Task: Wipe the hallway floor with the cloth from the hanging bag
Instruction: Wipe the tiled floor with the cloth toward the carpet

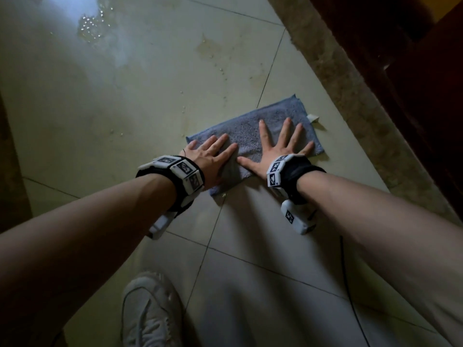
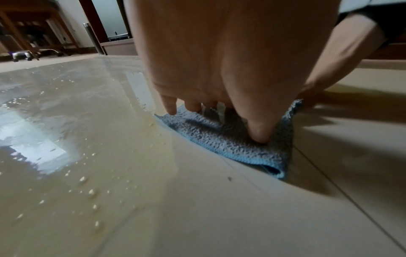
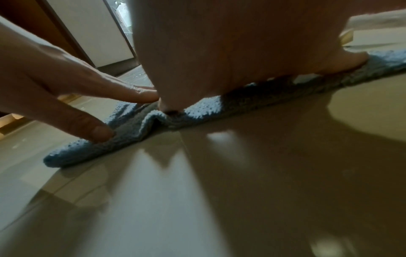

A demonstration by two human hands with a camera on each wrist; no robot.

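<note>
A folded blue terry cloth lies flat on the beige tiled floor. My left hand presses its near left part with straight fingers, palm down. My right hand lies spread flat on the cloth's right half, fingers fanned. Seen from the left wrist, the cloth sits under my left fingers. From the right wrist, the cloth bunches slightly between both hands. A small white label sticks out at the cloth's far right edge.
A wet patch with bubbles and droplets spreads over the floor ahead and to the left. A speckled stone threshold and dark wooden door run along the right. My white shoe stands near the bottom. Furniture legs stand far off.
</note>
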